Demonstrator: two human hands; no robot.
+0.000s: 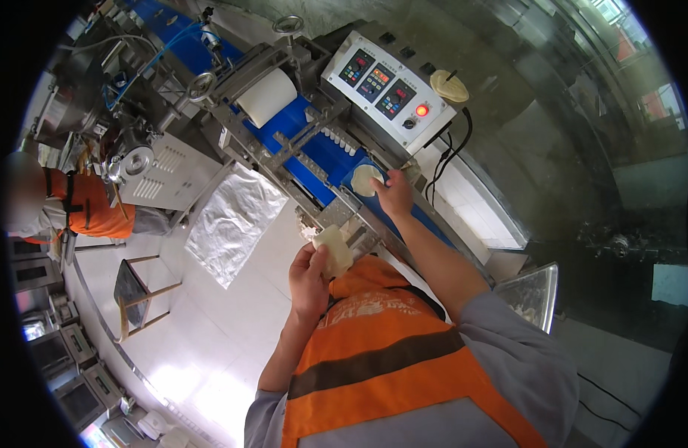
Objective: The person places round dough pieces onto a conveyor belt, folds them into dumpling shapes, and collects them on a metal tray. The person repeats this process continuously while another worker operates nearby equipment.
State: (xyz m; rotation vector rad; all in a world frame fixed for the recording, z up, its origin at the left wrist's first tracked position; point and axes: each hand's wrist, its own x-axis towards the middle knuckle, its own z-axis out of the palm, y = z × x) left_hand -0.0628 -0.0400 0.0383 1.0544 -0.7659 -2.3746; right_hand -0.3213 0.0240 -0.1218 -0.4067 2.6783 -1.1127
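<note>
My left hand (310,282) is closed around a pale, thick piece that looks like a stack of dough wrappers (333,252), held up in front of my apron. Out over the blue conveyor belt (311,178), my right hand (394,196) pinches the right edge of a thin round dough wrapper (365,180). That round lies at or just above the belt; the small gap, if any, cannot be made out. Metal bars and a row of white rollers (339,140) cross the belt farther up.
A control box (388,88) with a lit red button stands beyond the belt, a round dough piece (449,86) on its corner. A large white roller (267,98) sits upstream. At left are a plastic sheet (235,222), a stool (138,296) and a person in orange (97,207).
</note>
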